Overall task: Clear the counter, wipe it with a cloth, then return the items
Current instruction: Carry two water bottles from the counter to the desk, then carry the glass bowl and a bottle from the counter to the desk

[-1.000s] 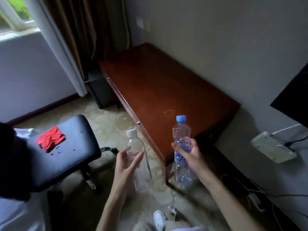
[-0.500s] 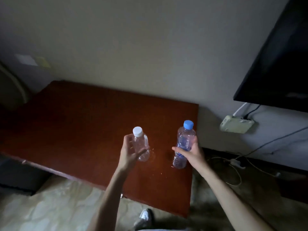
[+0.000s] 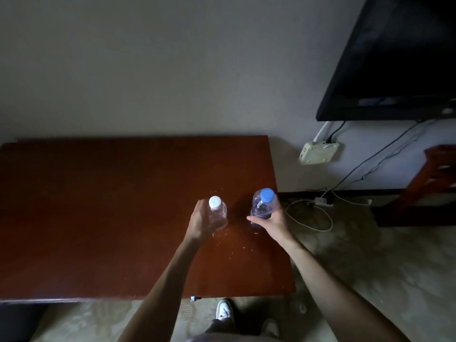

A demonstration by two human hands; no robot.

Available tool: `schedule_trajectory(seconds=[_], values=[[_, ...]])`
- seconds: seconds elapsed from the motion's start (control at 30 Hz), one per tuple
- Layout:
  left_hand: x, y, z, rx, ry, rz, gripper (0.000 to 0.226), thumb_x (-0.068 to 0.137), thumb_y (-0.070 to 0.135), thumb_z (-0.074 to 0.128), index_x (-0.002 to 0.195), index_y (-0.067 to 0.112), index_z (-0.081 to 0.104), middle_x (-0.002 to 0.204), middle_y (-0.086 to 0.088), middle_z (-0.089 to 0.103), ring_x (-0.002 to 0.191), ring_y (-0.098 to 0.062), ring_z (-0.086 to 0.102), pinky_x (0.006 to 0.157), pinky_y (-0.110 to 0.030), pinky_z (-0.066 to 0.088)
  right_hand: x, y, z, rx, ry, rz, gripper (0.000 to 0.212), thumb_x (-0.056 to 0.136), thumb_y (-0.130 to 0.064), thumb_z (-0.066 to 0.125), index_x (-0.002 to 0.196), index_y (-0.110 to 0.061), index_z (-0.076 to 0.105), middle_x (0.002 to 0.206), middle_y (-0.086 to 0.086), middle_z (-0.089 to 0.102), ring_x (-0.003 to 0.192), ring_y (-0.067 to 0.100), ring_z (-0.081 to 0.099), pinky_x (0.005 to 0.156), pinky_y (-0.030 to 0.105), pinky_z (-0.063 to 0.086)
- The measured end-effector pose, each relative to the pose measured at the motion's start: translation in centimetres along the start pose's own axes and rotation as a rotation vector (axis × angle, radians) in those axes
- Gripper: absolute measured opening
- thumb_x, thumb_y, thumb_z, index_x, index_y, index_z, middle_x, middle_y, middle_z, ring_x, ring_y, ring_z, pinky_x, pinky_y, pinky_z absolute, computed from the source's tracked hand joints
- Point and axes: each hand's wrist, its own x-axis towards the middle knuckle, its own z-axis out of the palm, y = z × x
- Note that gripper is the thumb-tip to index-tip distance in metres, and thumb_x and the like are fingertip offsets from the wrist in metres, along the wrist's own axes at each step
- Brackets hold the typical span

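A dark red-brown wooden counter (image 3: 103, 213) runs along the wall below me. My left hand (image 3: 201, 222) is wrapped around a clear bottle with a white cap (image 3: 217, 211), which stands upright on the counter's right part. My right hand (image 3: 272, 220) grips a clear bottle with a blue cap (image 3: 262, 206), upright near the counter's right edge, its base at or just above the wood. Small water droplets (image 3: 232, 253) spot the surface in front of the bottles. No cloth is in view.
A black TV (image 3: 394, 58) hangs on the wall at the upper right. Below it a white box (image 3: 318, 151) is fixed to the wall, with cables and a power strip (image 3: 323, 201) on the floor. A wooden chair (image 3: 434, 183) stands at far right. My shoes (image 3: 223, 311) show below.
My view has swung from the stool and window side to face the counter squarely. Both hands have carried the bottles over the counter and lowered them to its right part.
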Motion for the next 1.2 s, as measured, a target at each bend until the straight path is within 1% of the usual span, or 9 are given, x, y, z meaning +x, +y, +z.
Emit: schedule_trajectory(seconds=[0.13,0.23,0.4,0.5,0.57,0.7,0.87,0.97,1.2], values=[[0.2,-0.3,-0.1,0.067,-0.021,0.006,0.054,0.068,0.025,0.089,0.108,0.013,0.055,0.109,-0.006,0.061,0.093,-0.023,0.063,0.073,-0.035,0.055,0.0,0.3,0.5,-0.020,0.008,0.004,0.086,0.056,-0.007,0.092,0.131,-0.009,0.049,0.118,0.008,0.065,0.105,0.016,0.065,0.079,0.015,0.054],[0.7,-1.5,0.3,0.057,-0.037,0.006,0.051,0.066,0.035,0.088,0.105,0.017,0.060,0.101,0.000,0.072,0.085,-0.016,0.072,0.074,-0.045,0.063,-0.6,1.1,0.1,-0.029,0.001,0.003,0.089,0.056,-0.005,0.091,0.131,-0.016,0.044,0.128,0.005,0.057,0.118,0.016,0.057,0.098,0.015,0.045],[-1.2,-0.7,0.0,0.049,-0.016,0.037,0.027,0.064,0.014,0.090,0.081,0.020,0.070,0.072,0.004,0.077,0.064,-0.007,0.074,0.055,-0.027,0.061,-4.4,3.2,-2.4,-0.010,0.064,0.001,0.082,0.066,-0.003,0.086,0.134,-0.011,0.041,0.136,0.000,0.050,0.126,0.008,0.047,0.100,0.005,0.033],[-3.7,-0.8,0.1,0.131,0.017,-0.158,0.050,0.070,0.025,0.091,0.104,0.000,0.063,0.108,-0.011,0.065,0.099,-0.031,0.061,0.087,-0.047,0.055,-7.7,4.6,-4.8,0.081,0.199,0.065,0.050,0.080,-0.008,0.076,0.123,-0.013,0.052,0.120,-0.001,0.061,0.118,0.012,0.057,0.093,0.020,0.048],[-6.1,-0.7,1.2,0.192,-0.018,-0.155,0.034,0.083,0.015,0.080,0.104,-0.006,0.064,0.105,-0.022,0.059,0.104,-0.035,0.052,0.095,-0.049,0.048,-10.2,6.1,-6.8,0.126,0.299,0.139,0.033,0.085,-0.006,0.070,0.115,-0.010,0.056,0.111,0.004,0.066,0.113,0.020,0.063,0.084,0.018,0.052],[-10.7,-0.6,6.8,0.108,-0.443,-0.145,0.022,0.092,0.003,0.066,0.077,0.015,0.057,0.068,0.000,0.068,0.069,-0.026,0.063,0.051,-0.028,0.050,-18.3,11.1,-11.4,0.150,0.341,0.451,0.030,0.093,-0.002,0.058,0.121,0.005,0.052,0.118,0.017,0.060,0.090,0.003,0.062,0.070,0.007,0.048],[-13.9,3.8,19.9,0.154,-1.054,-0.361,0.024,0.103,0.030,0.053,0.086,0.014,0.060,0.084,-0.003,0.065,0.073,-0.013,0.063,0.065,-0.027,0.051,-32.5,19.0,-16.1,0.205,0.530,0.866,0.019,0.086,-0.027,0.068,0.102,-0.019,0.061,0.104,0.010,0.070,0.088,0.020,0.066,0.071,0.034,0.050],[-15.6,7.0,26.8,0.153,-1.042,-0.387,0.027,0.100,0.029,0.059,0.080,0.012,0.060,0.077,-0.005,0.062,0.054,-0.010,0.063,0.054,-0.021,0.046,-40.2,20.8,-18.2,0.334,0.708,1.032,0.005,0.091,-0.015,0.061,0.095,-0.014,0.060,0.097,0.014,0.070,0.076,0.020,0.059,0.059,0.029,0.043],[-18.9,13.4,38.8,0.347,-1.124,-0.352,0.017,0.102,0.024,0.056,0.098,0.008,0.061,0.093,-0.008,0.067,0.080,-0.021,0.064,0.069,-0.031,0.048,-50.3,27.3,-24.0,0.773,0.987,1.192,0.017,0.096,-0.010,0.051,0.105,0.002,0.058,0.085,0.017,0.063,0.068,0.024,0.054,0.062,0.030,0.036]])
